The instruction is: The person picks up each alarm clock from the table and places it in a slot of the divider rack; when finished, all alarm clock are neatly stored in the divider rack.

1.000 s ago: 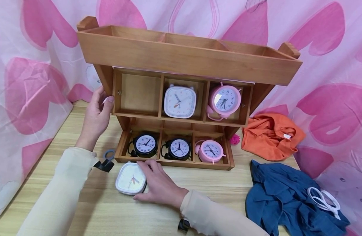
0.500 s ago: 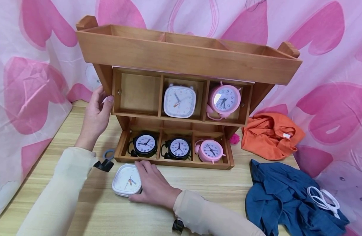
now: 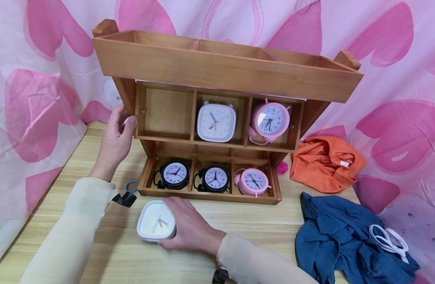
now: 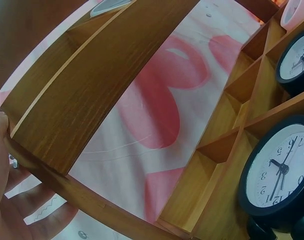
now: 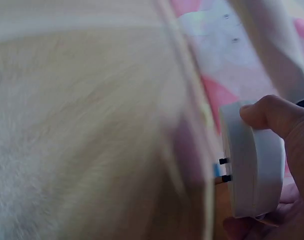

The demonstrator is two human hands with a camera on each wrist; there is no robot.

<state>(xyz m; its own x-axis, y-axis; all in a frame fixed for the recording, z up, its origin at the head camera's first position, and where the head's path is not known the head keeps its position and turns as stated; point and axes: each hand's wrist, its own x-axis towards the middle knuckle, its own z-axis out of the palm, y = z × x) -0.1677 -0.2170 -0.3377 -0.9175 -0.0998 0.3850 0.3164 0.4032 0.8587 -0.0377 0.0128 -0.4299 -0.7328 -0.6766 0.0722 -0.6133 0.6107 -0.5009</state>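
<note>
My right hand point(image 3: 192, 227) grips a white square alarm clock point(image 3: 151, 221) by its right side, low in front of the wooden rack. In the right wrist view the thumb presses on the edge of this clock point(image 5: 244, 165), and two small black knobs stick out of its back. My left hand point(image 3: 116, 138) holds the left side of the tiered wooden rack point(image 3: 224, 71), thumb in front and fingers behind the side post point(image 4: 91, 202). The middle tier carries another white square clock point(image 3: 216, 122) and a pink clock point(image 3: 270, 121); its left compartment is bare.
Two black twin-bell clocks point(image 3: 174, 173) and a pink clock point(image 3: 252, 182) sit in the bottom tier. A grey-blue ring point(image 3: 131, 186) lies left of the rack. Orange cloth point(image 3: 327, 165), blue cloth point(image 3: 345, 236) and a white cable point(image 3: 389, 240) lie at the right.
My right hand and the white clock first shifted slightly left and toward me, then a little right again. The clock's face has tilted somewhat. My left hand stays on the rack.
</note>
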